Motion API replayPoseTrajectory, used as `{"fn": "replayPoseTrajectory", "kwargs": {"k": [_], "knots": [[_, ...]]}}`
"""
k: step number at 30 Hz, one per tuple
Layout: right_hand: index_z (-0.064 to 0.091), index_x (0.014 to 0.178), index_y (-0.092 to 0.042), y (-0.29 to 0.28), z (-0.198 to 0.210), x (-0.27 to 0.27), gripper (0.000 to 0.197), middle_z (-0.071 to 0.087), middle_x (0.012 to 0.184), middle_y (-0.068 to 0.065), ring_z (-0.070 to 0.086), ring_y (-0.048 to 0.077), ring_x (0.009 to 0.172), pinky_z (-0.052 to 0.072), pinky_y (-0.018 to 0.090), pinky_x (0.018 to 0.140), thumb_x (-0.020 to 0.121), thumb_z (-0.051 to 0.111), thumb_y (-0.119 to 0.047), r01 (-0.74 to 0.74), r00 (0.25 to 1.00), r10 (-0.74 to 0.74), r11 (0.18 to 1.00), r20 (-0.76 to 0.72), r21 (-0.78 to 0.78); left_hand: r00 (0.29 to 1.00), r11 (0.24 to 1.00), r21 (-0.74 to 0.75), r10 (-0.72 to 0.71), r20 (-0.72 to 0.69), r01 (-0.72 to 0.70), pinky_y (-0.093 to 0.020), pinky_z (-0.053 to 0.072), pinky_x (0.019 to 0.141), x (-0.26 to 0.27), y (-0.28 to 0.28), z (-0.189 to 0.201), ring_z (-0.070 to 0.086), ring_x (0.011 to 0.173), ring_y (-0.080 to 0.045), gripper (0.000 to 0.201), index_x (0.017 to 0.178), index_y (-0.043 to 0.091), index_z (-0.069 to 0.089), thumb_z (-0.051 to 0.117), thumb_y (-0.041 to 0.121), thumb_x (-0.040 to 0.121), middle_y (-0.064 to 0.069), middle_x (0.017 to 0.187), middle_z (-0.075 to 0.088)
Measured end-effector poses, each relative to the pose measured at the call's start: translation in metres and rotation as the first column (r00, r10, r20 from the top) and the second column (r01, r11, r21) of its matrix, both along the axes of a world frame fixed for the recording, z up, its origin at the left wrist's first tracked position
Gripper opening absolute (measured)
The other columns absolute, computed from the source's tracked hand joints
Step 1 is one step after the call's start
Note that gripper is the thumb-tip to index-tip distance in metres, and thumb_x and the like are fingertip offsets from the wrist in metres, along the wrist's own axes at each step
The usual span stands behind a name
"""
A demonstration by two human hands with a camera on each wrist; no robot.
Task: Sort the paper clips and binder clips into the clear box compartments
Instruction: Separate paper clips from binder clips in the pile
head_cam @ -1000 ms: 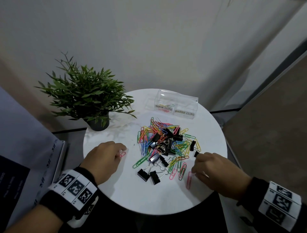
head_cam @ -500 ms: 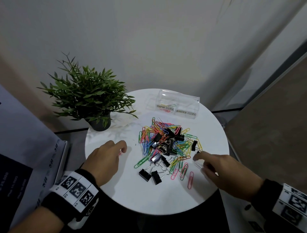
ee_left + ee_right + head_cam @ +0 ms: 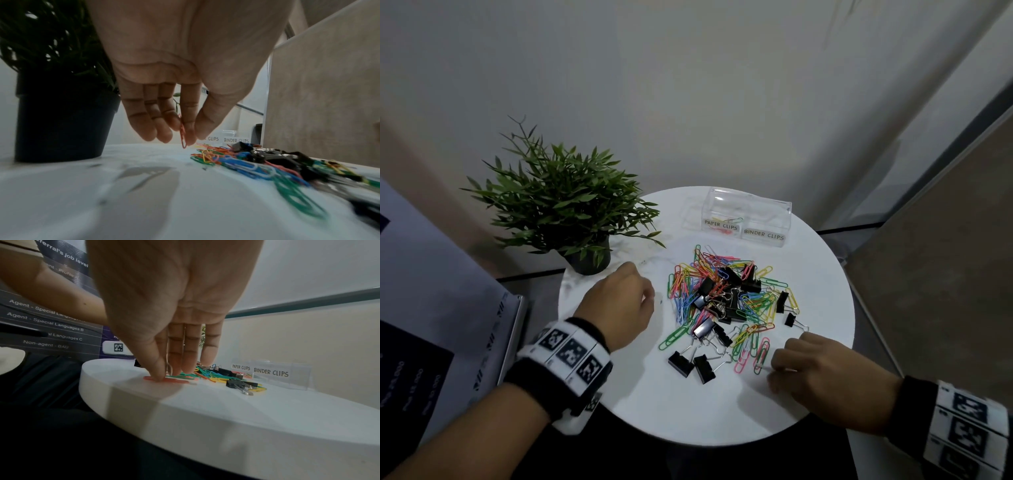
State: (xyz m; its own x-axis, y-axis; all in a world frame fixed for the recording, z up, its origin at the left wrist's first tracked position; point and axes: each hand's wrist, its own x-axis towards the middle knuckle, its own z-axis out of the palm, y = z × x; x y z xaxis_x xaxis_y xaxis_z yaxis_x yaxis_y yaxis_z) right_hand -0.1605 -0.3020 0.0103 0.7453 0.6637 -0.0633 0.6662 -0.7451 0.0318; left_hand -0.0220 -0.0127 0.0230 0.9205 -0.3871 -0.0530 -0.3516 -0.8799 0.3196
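Left hand (image 3: 174,81) pinches one red paper clip (image 3: 182,138); right hand (image 3: 174,313) fingertips press one pink clip (image 3: 166,380).

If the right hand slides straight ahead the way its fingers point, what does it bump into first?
Probably the pink paper clip lying right at the right hand fingertips, then the mixed clip pile. The thumb already seems to touch it, though depth is unclear.

Worktop (image 3: 822,274) white. Paper clips (image 3: 690,284) pink, green, blue, yellow, orange. Binder clips (image 3: 729,279) black (silver handles). Wristbands (image 3: 566,353) black-white checkered markers. Plant (image 3: 558,205) green, pot dark.
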Motion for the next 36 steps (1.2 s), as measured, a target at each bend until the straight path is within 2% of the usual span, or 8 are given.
{"fn": "replayPoseTrajectory", "kwargs": {"k": [3,7,12,19,25,29,32,36], "knots": [[0.064,0.080,-0.034,0.000,0.000,0.003,0.012,0.055,0.080,-0.013,0.054,0.011,0.072,0.046,0.026,0.060,0.085,0.055,-0.027,-0.014,1.000,0.014,1.000,0.018,-0.003,1.000,0.999,0.038,0.019,0.021,-0.020,-0.034,0.050,0.083,0.022,-0.014,0.005,0.060,0.095,-0.023,0.018,0.089,0.022,0.072,0.055,0.028,0.090,-0.001,0.101,0.053],[0.063,0.072,-0.032,0.004,-0.002,0.005,0.027,0.054,0.075,-0.013,0.054,0.009,0.068,0.046,0.025,0.059,0.092,0.045,-0.034,0.011,0.999,-0.011,1.000,0.051,0.013,0.998,0.994,0.089,0.061,-0.031,-0.058,-0.035,0.053,0.082,0.048,-0.033,0.000,0.062,0.093,-0.024,0.019,0.079,0.019,0.074,0.061,0.031,0.085,-0.002,0.098,0.063],[0.056,0.069,-0.030,0.003,-0.002,0.004,0.021,0.052,0.074,-0.012,0.053,0.009,0.065,0.048,0.025,0.057,0.088,0.049,-0.034,0.052,0.998,-0.053,0.998,0.025,0.042,0.990,0.985,0.131,0.122,-0.069,-0.112,-0.036,0.056,0.078,0.066,-0.044,-0.009,0.065,0.084,-0.026,0.029,0.072,0.014,0.071,0.071,0.042,0.078,-0.003,0.084,0.069],[0.053,0.070,-0.030,0.003,-0.002,-0.001,0.014,0.052,0.075,-0.013,0.051,0.007,0.065,0.045,0.020,0.058,0.083,0.057,-0.035,0.096,0.995,-0.096,0.994,-0.012,0.049,0.987,0.975,0.187,0.136,-0.080,-0.120,-0.037,0.056,0.082,0.074,-0.036,-0.009,0.065,0.092,-0.030,0.023,0.085,0.008,0.070,0.053,0.023,0.084,-0.010,0.096,0.068],[0.053,0.070,-0.030,0.005,0.002,-0.003,0.015,0.052,0.074,-0.014,0.050,0.007,0.065,0.043,0.019,0.059,0.084,0.053,-0.037,0.116,0.993,-0.115,0.992,-0.029,0.050,0.977,0.956,0.261,0.171,-0.127,-0.133,-0.036,0.056,0.084,0.074,-0.030,-0.011,0.064,0.094,-0.026,0.030,0.089,0.013,0.068,0.071,0.040,0.076,-0.007,0.097,0.066],[0.052,0.070,-0.031,0.005,0.003,-0.003,0.016,0.052,0.074,-0.014,0.050,0.006,0.065,0.043,0.020,0.059,0.084,0.054,-0.039,0.121,0.992,-0.120,0.991,-0.031,0.047,0.970,0.947,0.296,0.177,-0.169,-0.122,-0.038,0.055,0.086,0.073,-0.032,-0.012,0.064,0.096,-0.028,0.022,0.089,0.014,0.065,0.062,0.034,0.080,-0.008,0.099,0.067],[0.052,0.069,-0.031,0.004,0.003,-0.003,0.018,0.052,0.073,-0.014,0.051,0.005,0.064,0.044,0.018,0.059,0.084,0.052,-0.040,0.150,0.987,-0.147,0.987,-0.069,0.051,0.971,0.944,0.316,0.157,-0.180,-0.094,-0.037,0.054,0.088,0.071,-0.033,-0.009,0.063,0.096,-0.028,0.013,0.084,0.014,0.059,0.054,0.026,0.083,-0.009,0.098,0.066],[0.054,0.078,-0.027,-0.001,0.011,0.004,0.014,0.055,0.079,-0.012,0.051,0.005,0.072,0.043,0.018,0.066,0.086,0.045,-0.033,0.297,0.937,-0.255,0.942,-0.241,0.158,0.976,0.965,0.251,0.126,-0.176,-0.079,-0.036,0.055,0.083,0.071,-0.038,-0.005,0.064,0.091,-0.029,0.014,0.074,0.013,0.057,0.052,0.023,0.082,-0.011,0.094,0.068]]}}
